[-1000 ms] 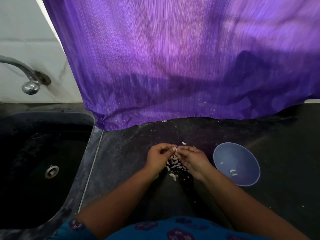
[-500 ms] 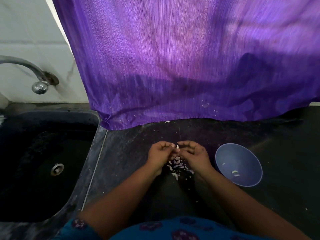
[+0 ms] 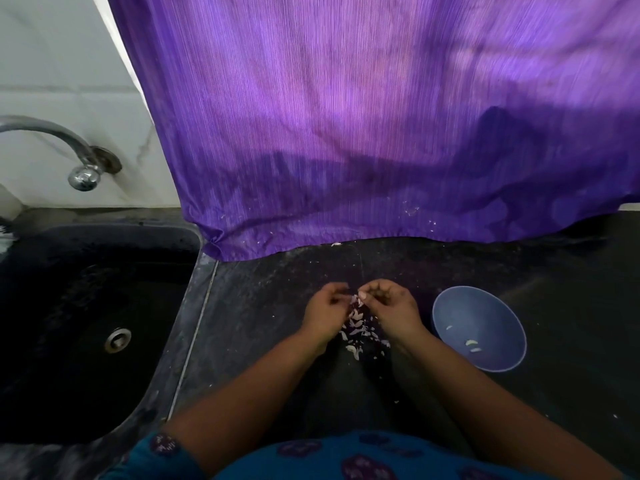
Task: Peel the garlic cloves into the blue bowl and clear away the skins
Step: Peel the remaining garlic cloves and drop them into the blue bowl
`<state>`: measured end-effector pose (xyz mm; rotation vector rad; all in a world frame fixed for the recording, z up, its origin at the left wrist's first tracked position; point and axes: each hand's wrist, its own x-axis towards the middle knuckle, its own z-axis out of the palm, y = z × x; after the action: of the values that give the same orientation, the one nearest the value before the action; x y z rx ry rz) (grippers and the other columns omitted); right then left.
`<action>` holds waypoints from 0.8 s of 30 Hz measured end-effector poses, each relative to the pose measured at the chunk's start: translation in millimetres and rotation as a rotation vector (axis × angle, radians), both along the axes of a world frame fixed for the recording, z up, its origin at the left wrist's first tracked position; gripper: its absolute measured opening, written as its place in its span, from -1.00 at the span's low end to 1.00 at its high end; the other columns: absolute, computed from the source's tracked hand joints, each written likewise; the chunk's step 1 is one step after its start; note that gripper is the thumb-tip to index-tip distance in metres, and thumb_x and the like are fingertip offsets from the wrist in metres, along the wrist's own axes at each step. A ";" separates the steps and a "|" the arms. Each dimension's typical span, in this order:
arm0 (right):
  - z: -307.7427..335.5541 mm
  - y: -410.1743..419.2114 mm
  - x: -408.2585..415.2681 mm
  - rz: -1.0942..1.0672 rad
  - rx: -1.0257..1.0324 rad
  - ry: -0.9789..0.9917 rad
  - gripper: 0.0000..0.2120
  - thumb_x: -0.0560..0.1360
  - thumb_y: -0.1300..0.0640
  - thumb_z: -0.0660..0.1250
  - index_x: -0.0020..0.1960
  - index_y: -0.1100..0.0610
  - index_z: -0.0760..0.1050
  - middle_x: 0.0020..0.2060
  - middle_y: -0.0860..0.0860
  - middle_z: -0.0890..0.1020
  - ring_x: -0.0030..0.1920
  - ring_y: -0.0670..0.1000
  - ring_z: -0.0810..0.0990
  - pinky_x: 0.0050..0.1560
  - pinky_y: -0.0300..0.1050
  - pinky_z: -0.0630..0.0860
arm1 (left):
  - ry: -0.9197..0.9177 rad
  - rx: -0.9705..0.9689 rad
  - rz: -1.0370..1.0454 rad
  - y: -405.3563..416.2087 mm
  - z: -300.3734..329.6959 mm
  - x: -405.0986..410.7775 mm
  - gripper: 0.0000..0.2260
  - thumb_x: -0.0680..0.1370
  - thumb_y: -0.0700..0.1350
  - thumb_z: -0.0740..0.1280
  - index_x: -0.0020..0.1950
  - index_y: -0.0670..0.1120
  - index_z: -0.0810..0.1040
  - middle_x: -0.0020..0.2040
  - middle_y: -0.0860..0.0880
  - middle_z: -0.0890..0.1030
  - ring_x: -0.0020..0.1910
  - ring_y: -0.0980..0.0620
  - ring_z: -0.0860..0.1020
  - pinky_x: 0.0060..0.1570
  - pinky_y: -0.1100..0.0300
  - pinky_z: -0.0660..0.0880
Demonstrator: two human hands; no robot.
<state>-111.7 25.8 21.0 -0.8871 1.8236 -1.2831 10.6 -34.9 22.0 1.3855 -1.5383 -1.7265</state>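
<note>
Garlic clove (image 3: pixel 356 301) pinched between both grips, left hand (image 3: pixel 327 313) and right hand (image 3: pixel 391 308), over skins (image 3: pixel 360 332). I judge blue bowl (image 3: pixel 446 306) nearest my right, just beside.

Sink (image 3: pixel 86 306) left of counter (image 3: pixel 259 306), skins (image 3: pixel 360 332) between hands, bowl (image 3: pixel 450 317) right

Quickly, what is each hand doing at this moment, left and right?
Left hand: fingers curled, pinching the garlic clove from its side.
Right hand: fingers curled, pinching the same clove, above the skins.
</note>
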 end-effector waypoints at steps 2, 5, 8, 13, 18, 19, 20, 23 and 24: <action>-0.2 -0.1 -0.5 -0.007 -0.004 0.000 -0.91 0.48 0.20 0.43 -0.14 0.04 0.61 -0.22 0.01 0.69 -0.12 0.04 0.67 -0.03 -0.03 0.61 | 0.141 0.065 0.003 3.5 1.2 -1.7 -0.90 0.58 -0.25 0.30 0.03 -0.17 0.60 -0.05 -0.14 0.66 -0.09 -0.04 0.63 0.04 0.10 0.58; 0.3 0.5 -1.4 -0.025 0.000 0.032 -0.92 0.47 0.20 0.43 -0.13 0.03 0.60 -0.23 -0.01 0.69 -0.15 0.00 0.67 -0.04 -0.03 0.62 | 0.250 0.086 0.020 3.9 -3.0 -1.4 -0.93 0.52 -0.31 0.37 -0.07 -0.19 0.64 -0.19 -0.13 0.67 -0.21 0.01 0.62 -0.11 0.21 0.59; 1.2 2.0 -3.2 -0.026 0.007 0.122 -0.95 0.46 0.17 0.45 -0.13 0.05 0.59 -0.24 -0.03 0.68 -0.17 -0.06 0.66 -0.09 -0.13 0.60 | 0.304 0.106 0.040 4.2 -2.9 0.9 -0.92 0.49 -0.34 0.39 -0.10 -0.20 0.65 -0.23 -0.12 0.68 -0.27 0.06 0.63 -0.19 0.28 0.58; 7.1 3.7 -4.6 0.053 0.048 0.228 -0.95 0.49 0.13 0.42 -0.10 0.07 0.56 -0.22 -0.07 0.64 -0.17 -0.13 0.60 -0.21 -0.34 0.46 | 0.356 0.163 0.029 6.1 -3.1 1.2 -0.92 0.53 -0.31 0.35 -0.04 -0.24 0.64 -0.22 -0.10 0.68 -0.25 0.10 0.64 -0.15 0.30 0.59; 11.0 3.3 -5.6 0.066 0.051 0.243 -0.96 0.48 0.15 0.42 -0.10 0.08 0.56 -0.23 -0.10 0.63 -0.20 -0.18 0.59 -0.26 -0.44 0.44 | 0.387 0.176 0.027 4.3 -4.2 2.6 -0.91 0.53 -0.31 0.35 -0.02 -0.27 0.63 -0.19 -0.12 0.69 -0.21 0.07 0.65 -0.10 0.27 0.60; 12.0 3.2 -6.1 0.079 0.043 0.246 -0.95 0.49 0.16 0.42 -0.12 0.07 0.56 -0.23 -0.10 0.63 -0.19 -0.17 0.59 -0.23 -0.41 0.45 | 0.393 0.181 0.027 3.7 -4.8 2.7 -0.91 0.52 -0.31 0.36 -0.01 -0.27 0.63 -0.18 -0.13 0.69 -0.19 0.05 0.65 -0.10 0.27 0.60; 12.8 2.7 -6.7 0.095 0.033 0.254 -0.94 0.49 0.17 0.42 -0.13 0.05 0.55 -0.24 -0.09 0.63 -0.19 -0.16 0.60 -0.21 -0.38 0.46 | 0.398 0.184 0.029 2.8 -5.6 2.5 -0.91 0.52 -0.30 0.37 -0.01 -0.27 0.63 -0.17 -0.15 0.69 -0.16 0.03 0.66 -0.11 0.26 0.60; 12.4 0.4 -7.9 0.111 0.029 0.259 -0.92 0.49 0.18 0.42 -0.15 0.05 0.55 -0.25 -0.09 0.64 -0.21 -0.16 0.60 -0.21 -0.38 0.47 | 0.401 0.186 0.038 0.6 -7.7 1.0 -0.92 0.51 -0.30 0.38 -0.02 -0.27 0.64 -0.15 -0.18 0.69 -0.14 -0.02 0.66 -0.09 0.23 0.61; 11.2 -0.7 -8.1 0.105 0.029 0.254 -0.94 0.48 0.18 0.42 -0.14 0.07 0.56 -0.25 -0.08 0.64 -0.20 -0.15 0.61 -0.19 -0.35 0.48 | 0.401 0.188 0.040 0.0 -7.5 0.5 -0.91 0.51 -0.30 0.38 -0.02 -0.28 0.63 -0.15 -0.19 0.68 -0.13 -0.02 0.66 -0.07 0.22 0.61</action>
<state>-119.8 25.1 32.3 -1.1571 1.9546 -1.1165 11.1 -34.9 14.5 1.0563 -1.1487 -2.0157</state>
